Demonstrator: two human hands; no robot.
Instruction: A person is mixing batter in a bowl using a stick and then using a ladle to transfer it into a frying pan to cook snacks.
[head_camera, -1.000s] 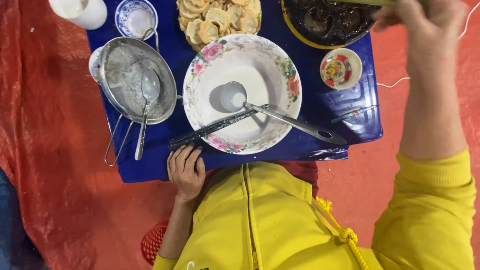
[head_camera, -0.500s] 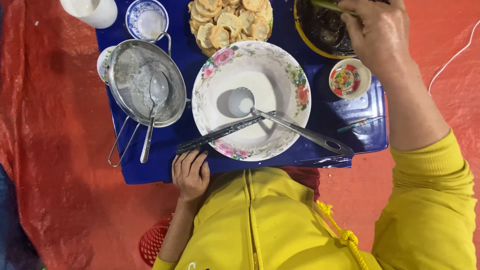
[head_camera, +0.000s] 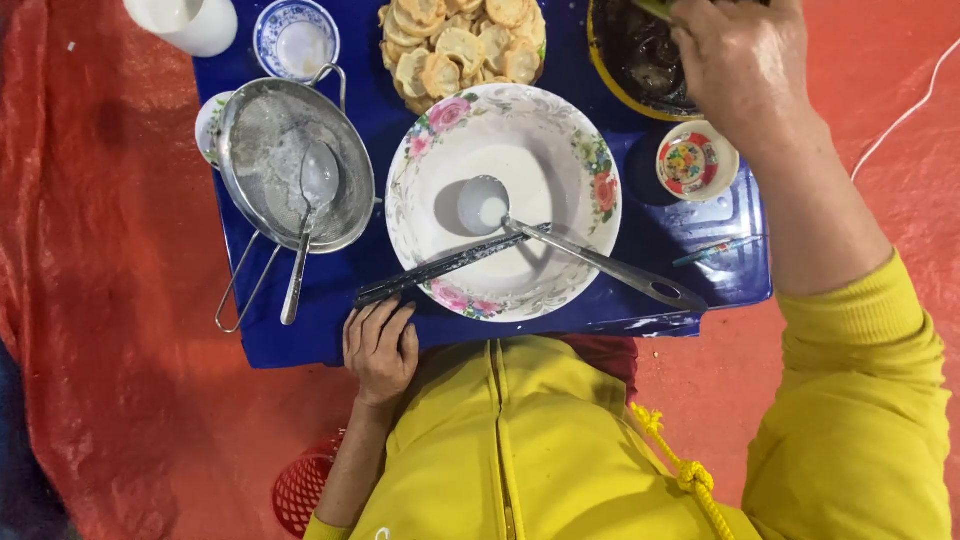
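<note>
My left hand (head_camera: 380, 345) rests with curled fingers on the near edge of a low blue table (head_camera: 640, 300), holding nothing, just below a pair of dark chopsticks (head_camera: 440, 268). My right hand (head_camera: 745, 60) reaches over a dark bowl (head_camera: 640, 60) at the far right and grips a utensil with a green tip; most of it is hidden by the hand. Between the hands stands a large floral bowl (head_camera: 590, 160) of white liquid with a metal ladle (head_camera: 580, 250) lying in it.
A metal strainer (head_camera: 270, 140) with a spoon (head_camera: 305, 230) in it sits at the left. Behind are a plate of round fried pastries (head_camera: 460, 40), a small blue-white dish (head_camera: 295, 35), a white cup (head_camera: 185, 20) and a small colourful dish (head_camera: 697, 160). A red mat (head_camera: 100, 300) covers the floor.
My right hand has come down and left from above the table's right side onto the dark bowl. The view has shifted slightly. My left hand stays at the table edge.
</note>
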